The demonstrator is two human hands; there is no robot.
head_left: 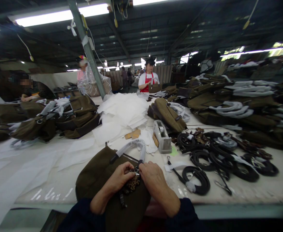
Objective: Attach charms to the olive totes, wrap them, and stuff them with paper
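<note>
An olive-brown handbag (95,172) lies at the table's front edge, its top handle (133,146) wrapped in clear plastic. Over the bag, my left hand (122,177) pinches a leopard-print charm (133,183) with a metal clasp near its top. My right hand (153,175) is closed at the base of the handle, its fingertips meeting those of the left. What exactly lies between the right fingers is hidden. A short dark strap end (122,199) hangs down below the charm.
Coiled black straps (196,180) lie to the right, near a grey tape dispenser (164,138). White paper sheets (122,111) are heaped in the middle. Olive bags are piled left (76,116) and right (228,103). Opposite stands a co-worker in a red apron (147,80).
</note>
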